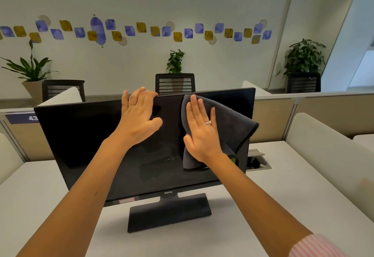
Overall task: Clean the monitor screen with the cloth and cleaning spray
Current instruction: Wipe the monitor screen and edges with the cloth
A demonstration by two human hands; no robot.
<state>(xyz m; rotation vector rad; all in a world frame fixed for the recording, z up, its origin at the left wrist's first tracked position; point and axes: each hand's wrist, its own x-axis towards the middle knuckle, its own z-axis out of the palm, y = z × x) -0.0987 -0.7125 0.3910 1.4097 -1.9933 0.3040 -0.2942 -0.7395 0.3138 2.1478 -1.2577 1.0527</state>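
Pink-striped sleeve (315, 246) at the near right; beyond it the right hand (202, 133) lies flat, fingers straight and close together, pressing the grey cloth (232, 123) against the monitor (85, 135) screen's upper right; left hand (139, 119) hooks curled fingers over the top edge, thumb on the glass; "BenQ" on the lower bezel; "43" on a partition sign (22, 118); monitor stands on the pale surface (40, 192).

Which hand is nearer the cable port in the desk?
Right. The right hand presses the cloth on the monitor's right half, near the cable port; the left hand grips the top edge, farther left.
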